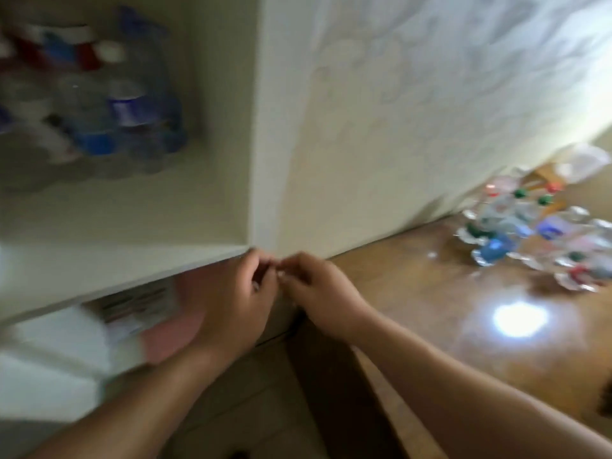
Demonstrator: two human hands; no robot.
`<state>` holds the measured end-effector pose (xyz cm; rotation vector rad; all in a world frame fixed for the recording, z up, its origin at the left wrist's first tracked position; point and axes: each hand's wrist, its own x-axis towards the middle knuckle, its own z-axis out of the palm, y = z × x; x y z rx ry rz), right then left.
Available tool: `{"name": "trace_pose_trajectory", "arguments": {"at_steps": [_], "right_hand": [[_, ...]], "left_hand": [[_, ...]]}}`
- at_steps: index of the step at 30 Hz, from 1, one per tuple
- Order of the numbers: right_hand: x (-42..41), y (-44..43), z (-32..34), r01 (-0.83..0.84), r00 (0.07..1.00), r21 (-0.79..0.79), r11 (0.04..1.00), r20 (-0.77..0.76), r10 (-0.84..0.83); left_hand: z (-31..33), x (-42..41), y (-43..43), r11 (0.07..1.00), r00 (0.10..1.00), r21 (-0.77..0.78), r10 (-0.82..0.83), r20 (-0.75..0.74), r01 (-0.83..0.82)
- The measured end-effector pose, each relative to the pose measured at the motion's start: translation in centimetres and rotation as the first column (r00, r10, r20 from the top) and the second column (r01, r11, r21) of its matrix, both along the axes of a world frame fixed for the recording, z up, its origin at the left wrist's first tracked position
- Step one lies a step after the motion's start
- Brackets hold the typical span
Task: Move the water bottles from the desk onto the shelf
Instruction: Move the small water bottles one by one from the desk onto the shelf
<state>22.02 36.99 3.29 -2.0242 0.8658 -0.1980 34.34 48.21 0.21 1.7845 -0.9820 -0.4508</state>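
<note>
The picture is blurred by motion. Several clear water bottles [99, 104] with blue, red and white caps and labels stand on the white shelf [109, 260] at the upper left. More bottles [530, 236] lie in a cluster on the brown wooden desk [430, 293] at the far right. My left hand [235, 303] and my right hand [321, 293] meet fingertip to fingertip just below the shelf's front corner, both with curled fingers. No bottle shows in either hand.
A pale patterned wall [430, 111] rises behind the desk. Under the shelf board lie a pink item and papers [149, 319]. A crumpled clear plastic bag [583, 164] sits at the desk's far end. A lamp glare [520, 319] shines on the desk.
</note>
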Motion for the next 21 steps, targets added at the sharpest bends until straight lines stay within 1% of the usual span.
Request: {"name": "trace_pose_trajectory", "arguments": {"at_steps": [3,5,8,11,13,16,19,21], "right_hand": [[-10.2,-2.9,-1.5,0.188,0.969,0.024,0.982,-0.168,-0.182],[-16.4,-5.6,-2.7,0.348,0.907,0.014,0.937,-0.259,-0.333],[-24.0,-9.3,-3.6,0.531,0.809,0.012,0.847,-0.303,-0.503],[-29.9,-12.9,-4.8,0.63,0.74,-0.01,0.777,-0.296,-0.604],[-33.2,-15.7,-6.2,0.658,0.721,0.001,0.753,-0.291,-0.629],[-37.6,-20.6,-9.2,0.661,0.717,0.031,0.749,-0.321,-0.619],[-40.7,-26.9,-11.9,0.657,0.722,0.061,0.751,-0.337,-0.604],[-41.8,-31.8,-13.6,0.649,0.729,0.052,0.759,-0.33,-0.6]], "left_hand": [[-2.4,-5.6,-4.1,0.959,0.97,0.147,-0.239,-0.049,0.244],[-2.9,-8.9,-7.8,0.895,0.925,0.236,-0.368,-0.09,0.379],[-3.1,-13.5,-13.8,0.801,0.86,0.319,-0.496,-0.12,0.507],[-3.5,-18.1,-20.5,0.748,0.824,0.364,-0.556,-0.112,0.554],[-4.2,-21.5,-24.9,0.723,0.812,0.397,-0.572,-0.115,0.566],[-5.9,-26.5,-30.6,0.693,0.809,0.443,-0.569,-0.149,0.569],[-7.7,-31.1,-36.3,0.669,0.83,0.511,-0.524,-0.19,0.539],[-8.6,-33.7,-40.6,0.659,0.838,0.542,-0.517,-0.177,0.521]]}}
